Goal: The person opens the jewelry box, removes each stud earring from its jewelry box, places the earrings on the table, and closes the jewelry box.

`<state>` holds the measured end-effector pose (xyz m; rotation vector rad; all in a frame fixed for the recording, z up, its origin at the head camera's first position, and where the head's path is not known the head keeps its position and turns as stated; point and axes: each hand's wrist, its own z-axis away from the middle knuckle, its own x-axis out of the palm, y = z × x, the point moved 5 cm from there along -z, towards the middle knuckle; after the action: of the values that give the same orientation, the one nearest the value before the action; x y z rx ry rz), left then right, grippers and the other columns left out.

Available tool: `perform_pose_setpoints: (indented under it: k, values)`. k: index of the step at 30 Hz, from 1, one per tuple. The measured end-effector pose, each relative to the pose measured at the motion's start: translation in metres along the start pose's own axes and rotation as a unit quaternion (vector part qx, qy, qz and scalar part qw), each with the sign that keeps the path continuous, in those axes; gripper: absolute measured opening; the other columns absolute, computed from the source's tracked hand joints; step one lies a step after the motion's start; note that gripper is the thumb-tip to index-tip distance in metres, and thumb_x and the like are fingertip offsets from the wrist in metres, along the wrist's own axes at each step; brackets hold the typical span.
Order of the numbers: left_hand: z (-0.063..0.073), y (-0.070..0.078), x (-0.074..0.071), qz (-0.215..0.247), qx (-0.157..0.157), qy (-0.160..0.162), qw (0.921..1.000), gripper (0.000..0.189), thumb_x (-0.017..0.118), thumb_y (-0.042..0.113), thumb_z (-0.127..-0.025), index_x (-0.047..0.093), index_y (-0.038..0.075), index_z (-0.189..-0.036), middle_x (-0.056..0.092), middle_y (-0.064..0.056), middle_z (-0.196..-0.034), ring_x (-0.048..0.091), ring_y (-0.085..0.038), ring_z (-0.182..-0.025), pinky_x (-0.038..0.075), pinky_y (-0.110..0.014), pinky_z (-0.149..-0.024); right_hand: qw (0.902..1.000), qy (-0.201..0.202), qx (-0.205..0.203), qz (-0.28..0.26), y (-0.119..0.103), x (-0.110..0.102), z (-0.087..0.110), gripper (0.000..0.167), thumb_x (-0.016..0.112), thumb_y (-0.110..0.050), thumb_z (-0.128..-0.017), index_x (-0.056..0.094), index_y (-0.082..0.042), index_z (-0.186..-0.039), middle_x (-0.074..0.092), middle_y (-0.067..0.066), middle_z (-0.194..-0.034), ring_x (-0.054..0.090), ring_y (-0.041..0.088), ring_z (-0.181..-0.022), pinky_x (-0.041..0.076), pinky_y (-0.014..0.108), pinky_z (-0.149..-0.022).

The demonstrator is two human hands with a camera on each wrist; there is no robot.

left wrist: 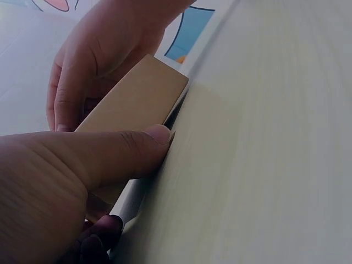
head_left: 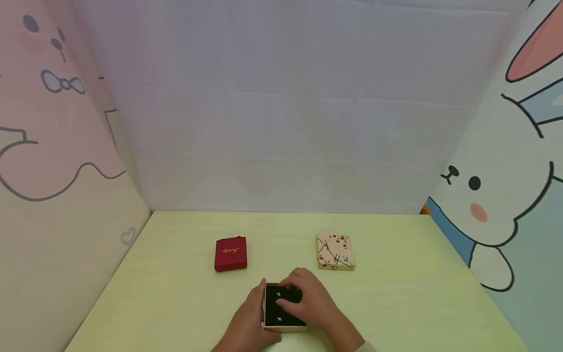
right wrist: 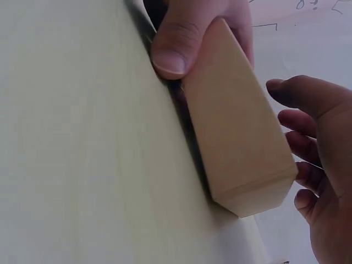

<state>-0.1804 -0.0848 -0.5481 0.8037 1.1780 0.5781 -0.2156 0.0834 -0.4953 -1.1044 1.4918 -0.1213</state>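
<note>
In the head view a small cream box (head_left: 285, 329) with a black padded insert (head_left: 274, 310) stands near the table's front. Two tiny silvery star-shaped pieces show on the insert, an upper star (head_left: 278, 294) and a lower star (head_left: 279, 319). My left hand (head_left: 251, 318) grips the box by its left side; in the left wrist view its thumb (left wrist: 132, 151) lies along the tan front wall (left wrist: 135, 96). Over the box's right part is my right hand (head_left: 310, 300), thumb and forefinger spread apart around the upper star. The right wrist view shows the fingers loosely bent beside the box.
Behind the box, a dark red box (head_left: 230, 254) with gold lettering stands to the left. A cream floral-patterned lid or box (head_left: 335, 252) lies to the right. A pale wall (head_left: 281, 146) closes off the back of the table, with cartoon-printed panels at both sides.
</note>
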Motion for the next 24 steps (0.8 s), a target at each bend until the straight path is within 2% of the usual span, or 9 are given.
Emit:
perform_pose_setpoints:
  k: [4, 7, 9, 14, 24]
  values:
    - [0.0, 0.001, 0.0, -0.001, -0.003, -0.003, 1.0, 0.126, 0.099, 0.032, -0.066, 0.022, 0.0, -0.161, 0.044, -0.016, -0.15, 0.054, -0.028, -0.118, 0.049, -0.055, -0.1, 0.9997, 0.02, 0.001, -0.011, 0.005, 0.005, 0.002, 0.02, 0.084, -0.029, -0.089, 0.077, -0.022, -0.107, 0.055, -0.015, -0.103, 0.051, 0.008, -0.099, 0.05, 0.035, -0.089]
    - [0.0, 0.002, 0.0, 0.001, -0.005, -0.007, 1.0, 0.127, 0.099, 0.033, -0.066, 0.022, 0.001, -0.161, 0.045, -0.015, -0.148, 0.056, -0.023, -0.107, 0.054, -0.045, -0.092, 0.9996, 0.021, 0.002, -0.016, 0.008, 0.008, 0.002, 0.017, 0.083, -0.029, -0.09, 0.077, -0.023, -0.105, 0.054, -0.017, -0.104, 0.05, 0.008, -0.099, 0.05, 0.035, -0.089]
    - [0.001, 0.003, -0.001, -0.003, -0.006, -0.007, 1.0, 0.127, 0.099, 0.034, -0.066, 0.022, 0.001, -0.161, 0.045, -0.015, -0.148, 0.056, -0.023, -0.106, 0.054, -0.045, -0.092, 0.9998, 0.019, -0.003, -0.008, 0.01, 0.01, 0.002, 0.016, 0.083, -0.028, -0.09, 0.078, -0.024, -0.104, 0.054, -0.017, -0.104, 0.05, 0.008, -0.099, 0.05, 0.034, -0.089]
    - [0.001, 0.004, -0.002, -0.013, -0.01, 0.001, 0.9999, 0.128, 0.099, 0.035, -0.065, 0.023, 0.001, -0.161, 0.043, -0.017, -0.151, 0.053, -0.029, -0.12, 0.048, -0.057, -0.101, 0.9992, 0.01, -0.019, 0.034, 0.009, 0.016, 0.001, 0.015, 0.083, -0.028, -0.089, 0.079, -0.024, -0.103, 0.059, -0.016, -0.1, 0.052, 0.006, -0.094, 0.05, 0.035, -0.086]
    - [0.002, 0.004, -0.002, -0.021, 0.003, 0.008, 0.9997, 0.127, 0.099, 0.035, -0.065, 0.023, -0.001, -0.161, 0.044, -0.017, -0.151, 0.052, -0.031, -0.125, 0.046, -0.058, -0.103, 0.9966, -0.002, -0.026, 0.078, 0.005, 0.018, 0.001, 0.019, 0.081, -0.027, -0.091, 0.082, -0.022, -0.109, 0.06, -0.016, -0.097, 0.051, 0.006, -0.091, 0.047, 0.035, -0.082]
